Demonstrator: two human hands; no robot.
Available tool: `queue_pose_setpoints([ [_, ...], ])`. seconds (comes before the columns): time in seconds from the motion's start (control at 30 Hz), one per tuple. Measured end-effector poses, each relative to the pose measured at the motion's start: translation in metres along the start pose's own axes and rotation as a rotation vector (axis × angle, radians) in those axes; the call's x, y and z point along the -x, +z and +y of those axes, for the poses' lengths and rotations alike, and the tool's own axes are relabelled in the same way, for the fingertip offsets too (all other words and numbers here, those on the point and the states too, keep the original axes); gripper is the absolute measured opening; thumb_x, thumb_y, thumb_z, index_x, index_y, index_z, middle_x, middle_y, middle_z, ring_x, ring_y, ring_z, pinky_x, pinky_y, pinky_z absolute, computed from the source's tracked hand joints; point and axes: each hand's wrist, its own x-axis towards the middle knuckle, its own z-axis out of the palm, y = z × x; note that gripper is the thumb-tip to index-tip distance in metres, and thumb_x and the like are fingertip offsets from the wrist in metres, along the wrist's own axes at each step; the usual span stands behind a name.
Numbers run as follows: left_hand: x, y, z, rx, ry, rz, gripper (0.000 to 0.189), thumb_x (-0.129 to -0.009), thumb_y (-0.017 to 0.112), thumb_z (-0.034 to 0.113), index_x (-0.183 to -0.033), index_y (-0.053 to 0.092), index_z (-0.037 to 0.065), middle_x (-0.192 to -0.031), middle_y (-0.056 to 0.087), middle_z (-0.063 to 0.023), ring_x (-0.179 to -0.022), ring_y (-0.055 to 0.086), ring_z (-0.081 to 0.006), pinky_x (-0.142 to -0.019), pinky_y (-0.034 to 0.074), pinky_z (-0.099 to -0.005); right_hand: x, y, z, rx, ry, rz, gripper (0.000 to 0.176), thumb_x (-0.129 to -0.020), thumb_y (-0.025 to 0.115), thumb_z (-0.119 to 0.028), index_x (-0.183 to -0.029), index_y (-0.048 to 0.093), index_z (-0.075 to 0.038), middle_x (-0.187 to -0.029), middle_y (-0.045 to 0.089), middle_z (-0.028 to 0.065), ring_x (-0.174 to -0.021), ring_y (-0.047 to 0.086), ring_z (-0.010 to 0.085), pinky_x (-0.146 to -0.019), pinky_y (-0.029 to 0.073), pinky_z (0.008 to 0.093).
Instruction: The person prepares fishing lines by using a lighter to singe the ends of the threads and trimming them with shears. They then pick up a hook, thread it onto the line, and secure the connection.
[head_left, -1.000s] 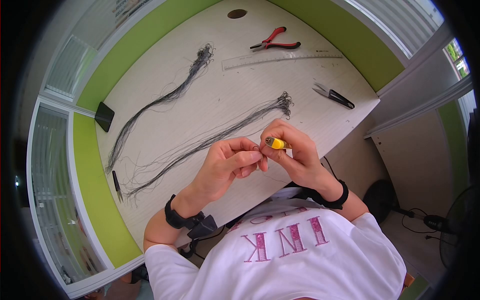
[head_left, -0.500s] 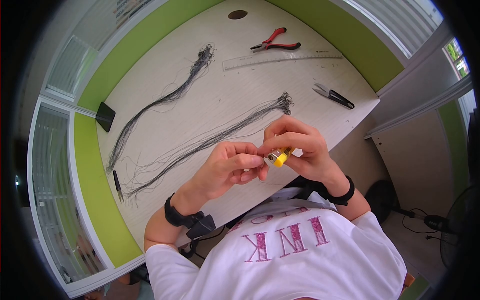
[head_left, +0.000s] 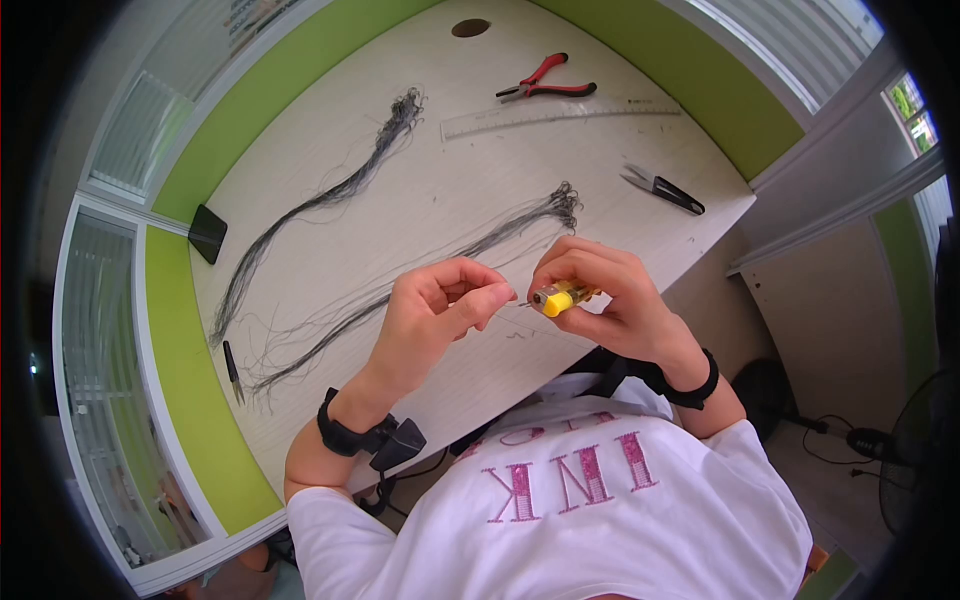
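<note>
Over the front of the desk, my right hand (head_left: 612, 300) is closed around a yellow lighter (head_left: 562, 298), its metal end toward my left. A small gap separates it from my left hand (head_left: 440, 318), whose thumb and index finger are pinched together. Whatever lies in that pinch is too fine to make out. Behind both hands lies a bundle of dark fishing lines (head_left: 470, 247) with hooks at its upper right end. A second bundle of hooked lines (head_left: 345, 187) curves farther back on the left.
Red-and-black pliers (head_left: 546, 82) lie at the back beside a clear ruler (head_left: 560, 117). Black thread snips (head_left: 664, 188) rest near the right edge. Tweezers (head_left: 233, 372) and a black flat object (head_left: 208, 234) sit at the left. Green panels (head_left: 190, 400) border the desk.
My hands have moved apart; the left shifted left and up. The lighter, still in my right hand, has turned so more of its side shows.
</note>
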Motion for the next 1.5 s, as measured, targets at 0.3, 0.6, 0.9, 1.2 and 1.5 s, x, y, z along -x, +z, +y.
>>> queue_pose_setpoints([
  [0.3, 0.004, -0.001, 0.004, -0.031, -0.004, -0.008, 0.013, -0.08, 0.062, 0.009, -0.088, 0.063, 0.0, -0.081, 0.064, -0.0036, -0.061, 0.047, -0.0009, -0.052, 0.033, -0.0152, -0.001, 0.004, -0.001, -0.091, 0.083, 0.021, 0.017, -0.071, 0.063, -0.001, -0.088, 0.058, -0.002, -0.077, 0.055, 0.0042, -0.067, 0.054, 0.0136, -0.055, 0.041, 0.0239],
  [0.6, 0.005, -0.005, -0.003, -0.091, -0.019, 0.01, 0.014, -0.078, 0.065, 0.006, -0.089, 0.063, -0.003, -0.079, 0.063, -0.0043, -0.069, 0.055, -0.0041, -0.063, 0.042, -0.0164, -0.002, 0.005, -0.002, -0.087, 0.051, -0.001, 0.021, -0.071, 0.063, 0.002, -0.091, 0.058, 0.0, -0.08, 0.057, 0.0063, -0.07, 0.056, 0.0154, -0.06, 0.046, 0.0249],
  [0.9, 0.009, 0.001, 0.003, -0.431, 0.205, 0.094, 0.011, -0.075, 0.066, 0.008, -0.082, 0.065, 0.0, -0.05, 0.03, 0.0094, -0.046, 0.025, 0.0005, -0.042, 0.021, -0.0187, -0.002, 0.005, -0.004, -0.086, 0.054, -0.013, 0.019, -0.073, 0.062, 0.002, -0.091, 0.057, 0.001, -0.08, 0.056, 0.0072, -0.07, 0.056, 0.0158, -0.061, 0.046, 0.0253],
  [1.2, 0.003, 0.005, -0.005, -0.884, 0.892, 0.211, 0.013, -0.065, 0.07, 0.002, -0.075, 0.063, 0.005, -0.049, 0.046, -0.0003, -0.038, 0.035, -0.0081, -0.036, 0.028, -0.0216, 0.001, 0.007, -0.013, -0.19, 0.266, 0.013, 0.01, -0.078, 0.058, 0.001, -0.088, 0.056, 0.004, -0.075, 0.054, 0.0053, -0.067, 0.052, 0.0086, -0.058, 0.043, 0.0231],
  [1.5, 0.005, 0.004, 0.005, -0.698, 0.501, 0.106, 0.008, -0.074, 0.067, 0.006, -0.079, 0.063, 0.002, -0.055, 0.051, 0.0015, -0.044, 0.037, -0.0048, -0.041, 0.029, -0.0191, 0.002, 0.0, -0.009, -0.28, 0.348, 0.096, 0.012, -0.084, 0.057, -0.005, -0.091, 0.057, 0.004, -0.077, 0.058, 0.0027, -0.072, 0.052, 0.0058, -0.065, 0.044, 0.0199],
])
